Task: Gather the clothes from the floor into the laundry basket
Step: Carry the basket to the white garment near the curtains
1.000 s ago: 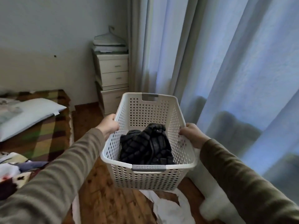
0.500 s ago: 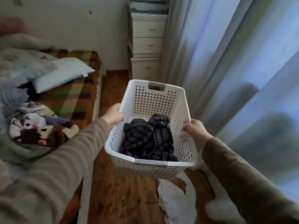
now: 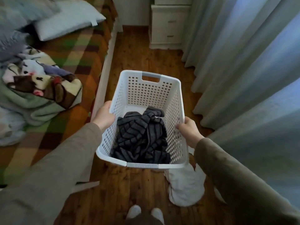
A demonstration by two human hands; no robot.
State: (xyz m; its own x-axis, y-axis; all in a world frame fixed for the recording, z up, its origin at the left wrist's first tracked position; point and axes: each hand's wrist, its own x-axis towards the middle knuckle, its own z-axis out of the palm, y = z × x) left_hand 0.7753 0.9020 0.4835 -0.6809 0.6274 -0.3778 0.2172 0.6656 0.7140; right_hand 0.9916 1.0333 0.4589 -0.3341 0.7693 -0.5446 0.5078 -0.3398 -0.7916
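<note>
Head view, looking down: both hands hold a white perforated laundry basket (image 3: 177, 101) above a wooden floor (image 3: 129, 184). The left hand (image 3: 103, 116) grips the left long rim, fingers curled over the edge and closed on it. The right hand (image 3: 189, 129) grips the right long rim in the same way, thumb on the inside wall, fingers wrapped outside. The basket is carried clear of the floor, long axis pointing away from the person.

Inside the basket, a dark striped garment (image 3: 142, 137) lies crumpled in the near half; the far half is bare. A white garment (image 3: 185, 187) lies on the floor just below and to the right of the basket's near end, partly hidden under it.

A bed (image 3: 76, 51) with a checked cover runs along the left, carrying a pillow (image 3: 68, 21) and a bunched printed blanket (image 3: 42, 85). A white chest of drawers (image 3: 168, 26) stands at the far wall. Pale curtains (image 3: 243, 62) hang along the right. Two white-socked feet (image 3: 144, 214) show at the lower edge.
</note>
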